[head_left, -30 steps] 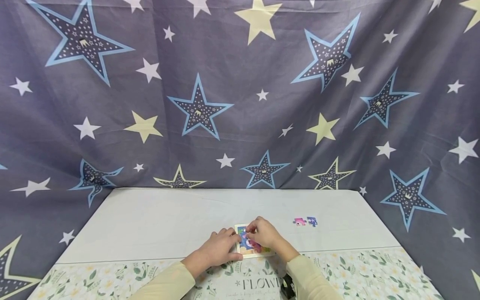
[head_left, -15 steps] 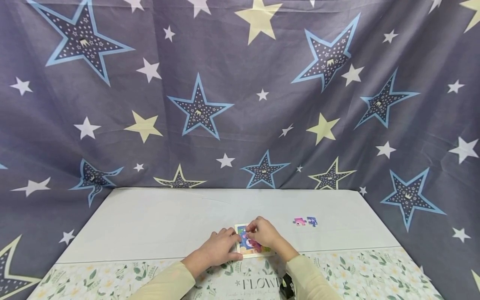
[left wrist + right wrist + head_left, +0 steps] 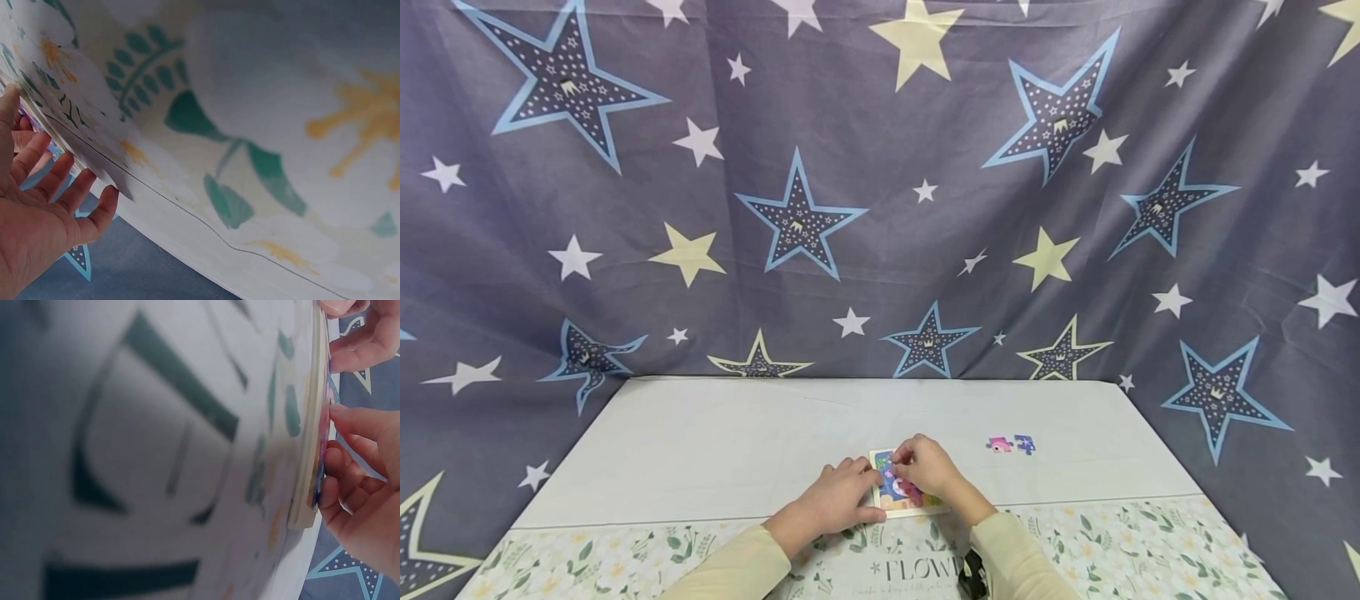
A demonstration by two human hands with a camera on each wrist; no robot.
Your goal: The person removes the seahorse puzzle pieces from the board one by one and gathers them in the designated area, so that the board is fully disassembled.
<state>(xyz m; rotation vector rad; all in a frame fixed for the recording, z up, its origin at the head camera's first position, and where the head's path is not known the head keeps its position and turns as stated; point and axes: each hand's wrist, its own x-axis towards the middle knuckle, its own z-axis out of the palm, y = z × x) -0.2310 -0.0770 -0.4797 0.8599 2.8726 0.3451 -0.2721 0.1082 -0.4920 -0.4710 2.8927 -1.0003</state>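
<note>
A small framed jigsaw puzzle point(image 3: 891, 501) with a blue and pink picture lies flat near the table's front. My left hand point(image 3: 838, 497) rests at its left edge, fingers spread and thumb by the lower corner; the left wrist view shows these fingertips along the pale frame. Over the picture, my right hand point(image 3: 934, 468) bends its thumb and fingers together, pinching what seems to be a puzzle piece low on the surface. In the right wrist view the tray rim point(image 3: 305, 487) stands side-on, right fingertips touching the picture. The right hand hides part of the puzzle.
Two loose jigsaw pieces, a pink one point(image 3: 1000, 444) and a blue one point(image 3: 1025, 443), lie close together to the right. A flower-printed cloth point(image 3: 1120, 542) covers the table's front, and a star-patterned curtain point(image 3: 865, 117) hangs behind and at the sides.
</note>
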